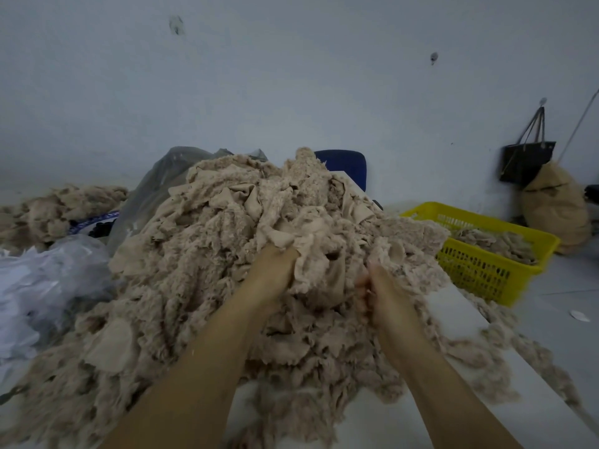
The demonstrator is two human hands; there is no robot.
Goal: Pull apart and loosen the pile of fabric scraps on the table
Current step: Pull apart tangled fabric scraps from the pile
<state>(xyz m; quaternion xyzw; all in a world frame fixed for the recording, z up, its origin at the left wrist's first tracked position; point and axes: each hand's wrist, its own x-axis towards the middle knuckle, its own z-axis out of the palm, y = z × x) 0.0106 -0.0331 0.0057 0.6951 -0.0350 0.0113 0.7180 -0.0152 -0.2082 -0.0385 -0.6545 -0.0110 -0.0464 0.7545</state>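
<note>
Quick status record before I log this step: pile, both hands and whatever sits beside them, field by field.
pile: beige heap of fluffy fabric scraps, tall and bunched, strands trailing to the right
left hand: pushed into the heap, fingers hidden by cloth
right hand: fingers curled round scraps, blurred
surface: white table, bare patch at the front
right of pile: yellow plastic lattice basket holding some scraps
left of pile: clear plastic bag of white pieces
</note>
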